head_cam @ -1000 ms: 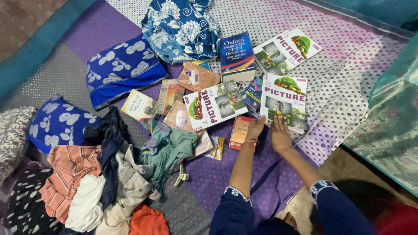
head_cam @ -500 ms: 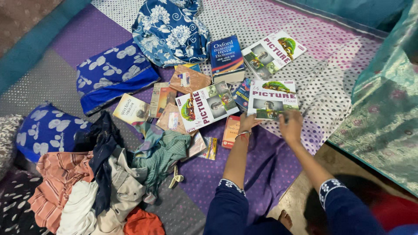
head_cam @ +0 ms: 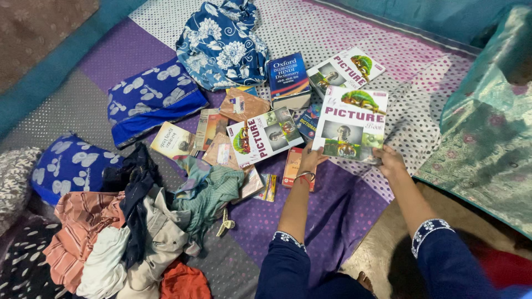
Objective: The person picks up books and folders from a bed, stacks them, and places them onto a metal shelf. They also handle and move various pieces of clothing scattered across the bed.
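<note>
A white picture book (head_cam: 351, 123) with a green chameleon on its cover is held tilted up off the bedspread (head_cam: 354, 205), right of centre in the scene. The left hand (head_cam: 311, 159) grasps its near left corner, a bangle on that wrist, and the right hand (head_cam: 389, 160) grips its near right corner — both fingers are curled around the book's lower edge. Just left of it a second picture book (head_cam: 264, 136) of the same kind lies flat and turned at an angle, and a third picture book (head_cam: 344, 68) lies farther away, near the top of the spread. A thick blue dictionary (head_cam: 288, 78) sits between those two, at the far side. Under the left wrist lies a small red book (head_cam: 292, 165), and a smaller dark blue paperback (head_cam: 307, 120) peeks out behind the held book's left edge. Further left are several thin tan and orange booklets (head_cam: 212, 126) scattered together. A bundle of blue floral cloth (head_cam: 221, 41) lies at the far side, a blue leaf-print cloth (head_cam: 152, 101) to the left of the booklets — and a heap of mixed clothes (head_cam: 138, 232) fills the near left. A teal patterned fabric (head_cam: 487, 138) covers the right edge.
</note>
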